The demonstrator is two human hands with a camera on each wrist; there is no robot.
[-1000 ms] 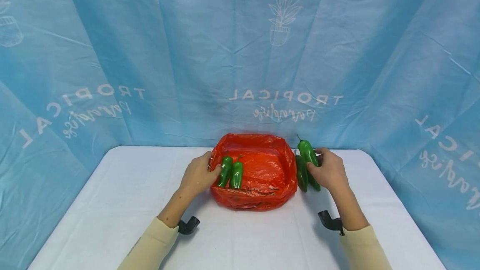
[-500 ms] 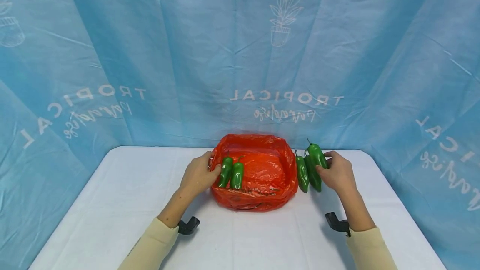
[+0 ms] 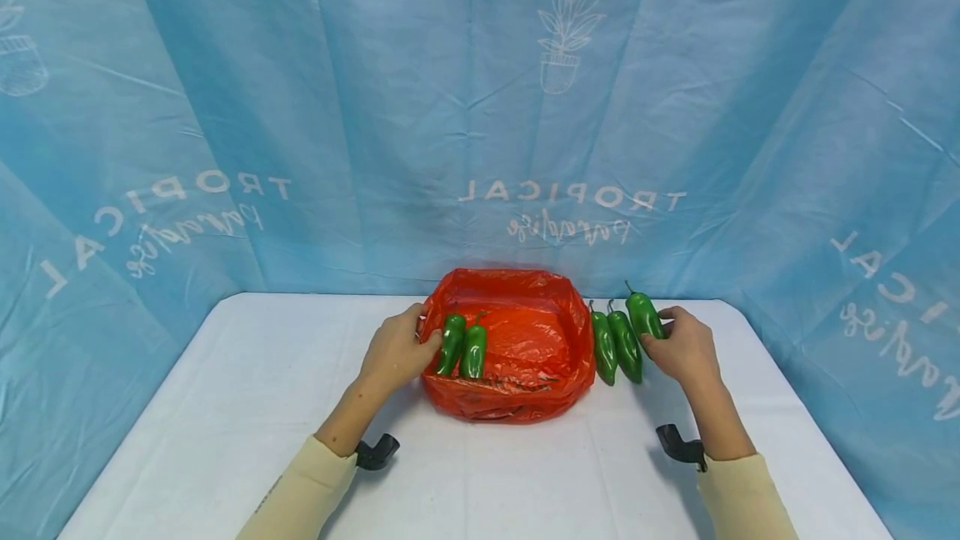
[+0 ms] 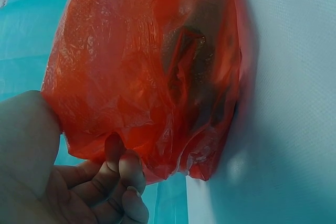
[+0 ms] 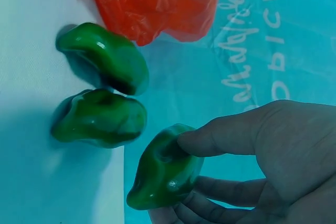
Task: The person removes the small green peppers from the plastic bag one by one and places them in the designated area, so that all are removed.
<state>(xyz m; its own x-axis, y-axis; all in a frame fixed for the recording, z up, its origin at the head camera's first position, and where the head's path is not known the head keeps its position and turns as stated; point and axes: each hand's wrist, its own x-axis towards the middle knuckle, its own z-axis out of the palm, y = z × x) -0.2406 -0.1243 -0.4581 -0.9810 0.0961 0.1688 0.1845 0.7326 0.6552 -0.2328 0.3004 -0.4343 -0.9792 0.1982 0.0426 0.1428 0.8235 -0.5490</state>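
Observation:
A red plastic bag [image 3: 510, 400] stands open on the white table. My left hand [image 3: 396, 348] grips its left side, with curled fingers [image 4: 107, 182] against the outside of the bag in the left wrist view. Two green peppers [image 3: 473, 350] lie inside at the left. To the right of the bag, my right hand [image 3: 684, 346] holds another green pepper [image 3: 643, 312] between thumb and fingers. In the right wrist view this pepper [image 5: 167, 169] is beside two others. Those are one green pepper [image 3: 603, 347] close to the bag and a second green pepper [image 3: 625, 342] beside it.
The white-covered table [image 3: 510, 482] extends in front of the bag and to both sides. A blue printed curtain [image 3: 405, 123] hangs right behind the table's back edge and along its sides. A black wrist mount [image 3: 681, 446] sticks out from the right wrist.
My right hand has moved to the right with its pepper, away from the two lying beside the bag, which now show more fully. My left hand and the bag have stayed put.

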